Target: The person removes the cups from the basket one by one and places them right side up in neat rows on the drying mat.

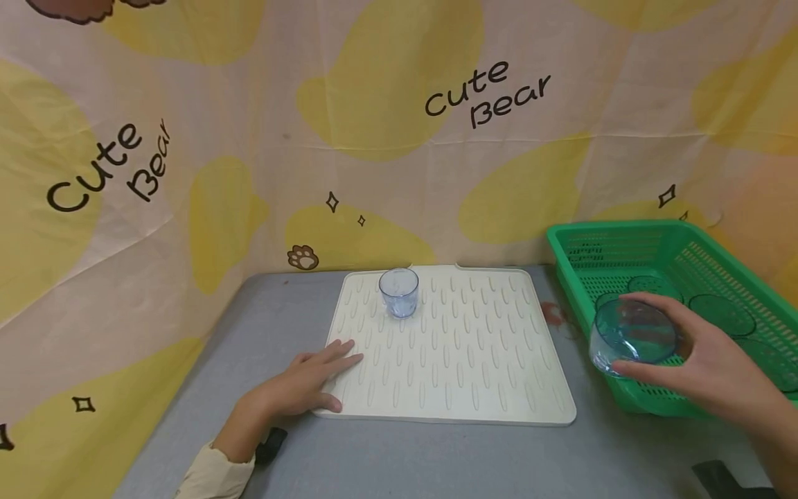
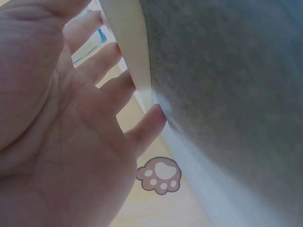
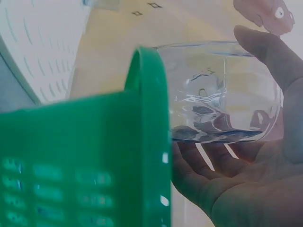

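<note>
My right hand (image 1: 704,353) grips a clear bluish glass (image 1: 632,333) over the near left rim of the green basket (image 1: 564,277). In the right wrist view, the thumb lies at the rim of that glass (image 3: 218,94) and the fingers pass beneath its base. A second glass (image 1: 400,294) stands upright on the white ridged mat (image 1: 455,374), toward its back left. My left hand (image 1: 302,381) rests with spread, straight fingers on the mat's near left edge. The left wrist view shows its palm (image 2: 71,123) and fingertips along that edge.
Several more glasses (image 1: 723,315) sit inside the basket, seen through and past my right hand. The grey tabletop (image 1: 399,457) runs around the mat. Behind it hangs a patterned cloth (image 1: 386,173) with yellow patches and lettering.
</note>
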The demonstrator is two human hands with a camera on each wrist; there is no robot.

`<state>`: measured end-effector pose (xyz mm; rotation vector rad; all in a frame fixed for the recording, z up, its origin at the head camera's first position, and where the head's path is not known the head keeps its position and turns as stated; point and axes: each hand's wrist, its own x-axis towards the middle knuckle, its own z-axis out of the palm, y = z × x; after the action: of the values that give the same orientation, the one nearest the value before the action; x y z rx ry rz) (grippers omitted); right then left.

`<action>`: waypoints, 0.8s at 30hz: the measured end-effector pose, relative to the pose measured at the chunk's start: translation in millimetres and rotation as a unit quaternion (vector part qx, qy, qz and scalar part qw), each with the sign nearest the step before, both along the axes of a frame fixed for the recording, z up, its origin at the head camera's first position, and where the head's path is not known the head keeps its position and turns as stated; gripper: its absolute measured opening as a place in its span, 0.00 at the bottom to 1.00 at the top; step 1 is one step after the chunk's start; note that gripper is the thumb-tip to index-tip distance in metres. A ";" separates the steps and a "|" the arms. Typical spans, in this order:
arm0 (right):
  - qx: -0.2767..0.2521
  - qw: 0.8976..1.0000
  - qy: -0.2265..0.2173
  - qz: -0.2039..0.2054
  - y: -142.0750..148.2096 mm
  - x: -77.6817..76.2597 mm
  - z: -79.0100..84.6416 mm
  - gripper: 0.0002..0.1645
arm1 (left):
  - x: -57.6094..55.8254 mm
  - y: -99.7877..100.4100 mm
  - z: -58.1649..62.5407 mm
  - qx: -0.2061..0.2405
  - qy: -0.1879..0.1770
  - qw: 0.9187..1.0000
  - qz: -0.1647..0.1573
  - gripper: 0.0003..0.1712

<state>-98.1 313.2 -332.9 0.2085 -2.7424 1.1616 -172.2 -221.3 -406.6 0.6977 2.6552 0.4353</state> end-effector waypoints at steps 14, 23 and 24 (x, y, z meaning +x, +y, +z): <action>0.009 0.999 -0.032 0.019 -37.1 -3.4 -6.2 0.50 | 0.2 -1.0 -1.3 0.001 0.000 1.000 0.006 0.50; 0.007 0.998 -0.052 0.031 -66.5 -6.8 -3.2 0.49 | 1.2 0.6 0.0 -0.003 -0.003 1.000 0.008 0.50; 0.006 0.998 -0.051 0.033 -69.1 -7.2 -2.8 0.49 | 1.3 0.9 0.5 -0.004 -0.004 1.000 0.008 0.50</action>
<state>-105.3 244.1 -335.7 0.2488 -2.8516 1.2061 -170.9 -220.3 -406.2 0.6727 2.6553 0.4316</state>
